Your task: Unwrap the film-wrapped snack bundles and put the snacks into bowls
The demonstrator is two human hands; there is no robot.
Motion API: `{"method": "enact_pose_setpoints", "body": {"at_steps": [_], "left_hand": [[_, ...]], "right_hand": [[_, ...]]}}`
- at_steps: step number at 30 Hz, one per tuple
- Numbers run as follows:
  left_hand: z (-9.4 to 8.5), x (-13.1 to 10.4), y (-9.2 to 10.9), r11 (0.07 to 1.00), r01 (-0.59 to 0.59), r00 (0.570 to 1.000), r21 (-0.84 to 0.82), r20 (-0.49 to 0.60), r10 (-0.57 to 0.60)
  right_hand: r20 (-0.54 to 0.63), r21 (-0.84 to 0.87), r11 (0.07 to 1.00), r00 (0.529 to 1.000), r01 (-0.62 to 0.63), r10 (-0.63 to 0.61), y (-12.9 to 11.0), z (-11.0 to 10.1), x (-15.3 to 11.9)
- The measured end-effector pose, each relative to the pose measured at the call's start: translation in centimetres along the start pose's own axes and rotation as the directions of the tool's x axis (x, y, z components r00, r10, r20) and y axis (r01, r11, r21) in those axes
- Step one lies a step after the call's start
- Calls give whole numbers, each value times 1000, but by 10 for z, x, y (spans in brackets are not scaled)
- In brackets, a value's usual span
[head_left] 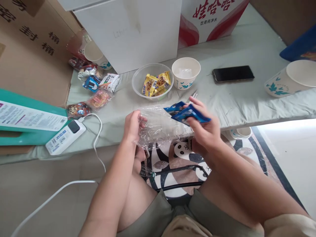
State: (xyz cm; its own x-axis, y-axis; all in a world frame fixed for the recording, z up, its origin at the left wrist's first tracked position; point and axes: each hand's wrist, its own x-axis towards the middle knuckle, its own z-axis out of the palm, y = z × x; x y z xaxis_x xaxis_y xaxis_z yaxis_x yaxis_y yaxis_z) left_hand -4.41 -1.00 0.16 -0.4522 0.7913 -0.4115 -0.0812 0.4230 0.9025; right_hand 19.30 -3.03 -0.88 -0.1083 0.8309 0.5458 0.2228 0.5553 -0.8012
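My left hand (133, 126) is closed on the edge of a clear plastic bag (158, 128), which spreads to the right over the table's front edge. In my right hand (206, 126) are blue snack packets (189, 113), pinched between thumb and fingers at the bag's right side. A pointed silvery object (194, 94) shows just beyond my right fingers; what it is I cannot tell. Behind the bag stands a clear round bowl (138, 84) with several yellow snack packets (158, 82). Touching or nearly touching it is a paper cup (185, 82) with clear plastic inside.
Assorted wrapped snacks (98, 98) lie at the left, near a white power bank (65, 136) with a cable. A phone (233, 74) and a large paper cup (288, 79) are on the right. Boxes (133, 29) stand along the back.
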Motion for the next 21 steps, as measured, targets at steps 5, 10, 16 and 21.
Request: {"method": "enact_pose_setpoints", "body": {"at_steps": [5,10,16,21], "left_hand": [[-2,1,-4,998,-55,995,21,81,53],[-6,4,-10,995,-88,989,39,121,83],[-11,5,-8,998,-63,983,25,176,57],[-13,6,-7,999,-30,976,-15,215,33]], "right_hand": [[-116,4,994,987,-112,112,-6,-8,41],[148,-233,971,985,-47,84,4,20,130],[490,-311,945,835,-99,249,15,44,182],[158,-371,908,950,-196,269,8,46,202]]}}
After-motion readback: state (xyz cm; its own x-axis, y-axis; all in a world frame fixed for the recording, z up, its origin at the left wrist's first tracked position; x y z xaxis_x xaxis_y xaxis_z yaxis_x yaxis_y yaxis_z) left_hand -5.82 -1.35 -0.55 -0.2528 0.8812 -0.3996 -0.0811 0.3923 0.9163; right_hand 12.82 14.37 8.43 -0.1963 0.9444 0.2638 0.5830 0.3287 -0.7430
